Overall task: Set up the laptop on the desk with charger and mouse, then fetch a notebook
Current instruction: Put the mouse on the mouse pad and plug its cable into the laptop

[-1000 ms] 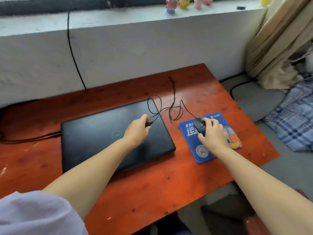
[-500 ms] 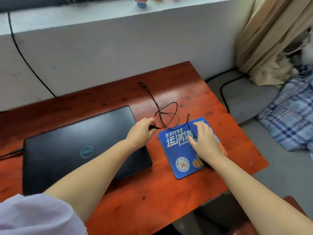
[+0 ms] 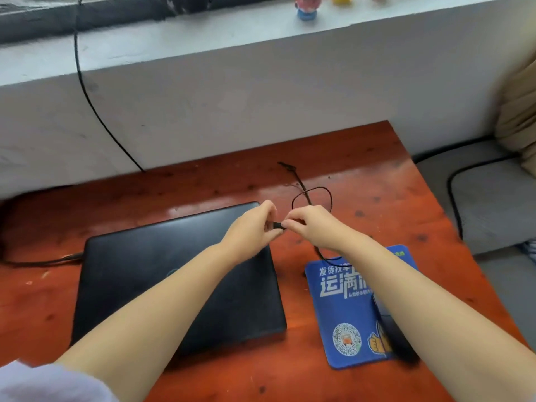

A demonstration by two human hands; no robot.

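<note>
**Head view: both hands pinching the mouse plug above the laptop corner**

Head view is showing the left hand [image 3: 249,230] and the right hand [image 3: 314,226] meeting over the desk [image 3: 174,184], each pinching one end of the small dark plug [image 3: 278,226] at the end of the mouse cable [image 3: 311,195]. Fingers on both hands are curled in tight around it; neither is gripping anything else.

The closed laptop [image 3: 145,271] is lying flat at about 9 o'clock from the plug, with the charger cable [image 3: 43,261] running off its left edge. The mouse [image 3: 397,335] is sitting on the blue mouse pad [image 3: 342,300] at about 5 o'clock from the hands, largely hidden under the right forearm.

The cable is looking thin, limp and very light, looping loosely at 12 o'clock from the hands, so it is likely offering no resistance and probably snagging easily if pulled. The plug is the only stiff part and the sensible place to be holding: by its hard shell, close behind the metal tip, keeping it square to the port. The laptop is looking rigid, smooth and fairly heavy, so it is probably staying put while the plug is being pressed in. Which port is being aimed for cannot be told.
</note>
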